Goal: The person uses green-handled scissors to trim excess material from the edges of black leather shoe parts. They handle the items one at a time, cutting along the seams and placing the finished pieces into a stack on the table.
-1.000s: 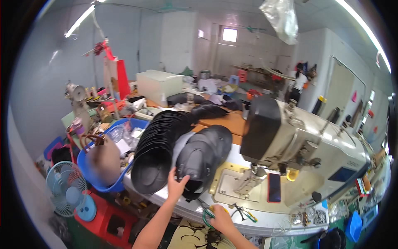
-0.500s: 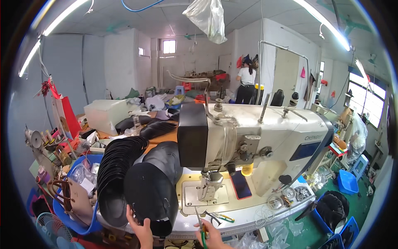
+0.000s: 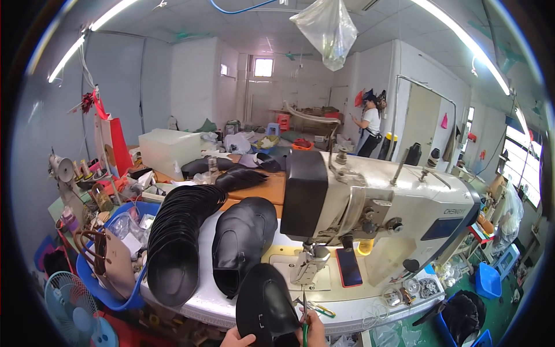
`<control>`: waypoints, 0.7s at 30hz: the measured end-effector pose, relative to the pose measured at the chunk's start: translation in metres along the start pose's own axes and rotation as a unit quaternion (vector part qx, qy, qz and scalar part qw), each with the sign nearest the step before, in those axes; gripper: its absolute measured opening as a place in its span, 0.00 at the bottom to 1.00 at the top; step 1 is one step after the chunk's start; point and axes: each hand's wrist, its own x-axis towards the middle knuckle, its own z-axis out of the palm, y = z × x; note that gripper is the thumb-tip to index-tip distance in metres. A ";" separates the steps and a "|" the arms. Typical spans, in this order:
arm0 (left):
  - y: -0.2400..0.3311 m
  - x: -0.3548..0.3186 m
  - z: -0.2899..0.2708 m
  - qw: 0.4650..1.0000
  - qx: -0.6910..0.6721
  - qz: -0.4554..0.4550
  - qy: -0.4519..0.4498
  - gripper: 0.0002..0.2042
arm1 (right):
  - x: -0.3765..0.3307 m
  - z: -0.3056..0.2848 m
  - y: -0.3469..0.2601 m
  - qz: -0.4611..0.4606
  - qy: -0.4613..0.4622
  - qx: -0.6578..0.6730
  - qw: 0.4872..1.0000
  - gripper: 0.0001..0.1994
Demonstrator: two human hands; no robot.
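Note:
My left hand (image 3: 237, 338) grips the lower left edge of a black leather shoe upper (image 3: 269, 301), thumb on top. The piece is held up at the table's front edge, with a small silvery mark on its face. Beside its right edge, my right hand (image 3: 315, 329) is closed round green-handled scissors (image 3: 304, 318), blades pointing up. Whether the blades touch the upper I cannot tell. Just behind lies a stack of black shoe uppers (image 3: 243, 237). Left of it a longer row of nested black uppers (image 3: 173, 272) runs back along the table.
A cream sewing machine (image 3: 399, 202) stands right of the stacks, with a phone (image 3: 348, 267) on its bed. Blue bins hold a handbag (image 3: 113, 260) at left and black pieces (image 3: 462, 315) at right. A fan (image 3: 75, 306) stands lower left. Another person (image 3: 370, 127) stands far back.
My left hand has lifted a black upper off the nearer stack and brought it right and toward me. The scissors in my right hand are now beside it. The view has shifted left.

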 end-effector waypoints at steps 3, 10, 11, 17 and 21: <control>-0.004 -0.005 -0.005 0.994 0.069 -0.078 -0.045 0.27 | -0.007 0.002 0.000 -0.197 -0.028 -0.126 0.972 0.11; 0.071 -0.022 0.023 0.977 0.203 0.058 -0.031 0.16 | 0.010 -0.031 0.031 -0.153 -0.051 -0.070 0.984 0.08; 0.070 -0.019 0.021 0.974 0.216 0.058 -0.025 0.14 | 0.007 -0.034 0.036 -0.084 -0.088 0.015 0.992 0.09; 0.010 -0.007 0.022 0.958 0.271 0.092 -0.007 0.10 | -0.038 0.009 -0.003 -0.159 -0.181 -0.010 0.971 0.19; 0.002 -0.005 0.017 0.953 0.291 0.076 -0.018 0.10 | -0.040 0.017 0.001 -0.161 -0.128 0.010 0.979 0.18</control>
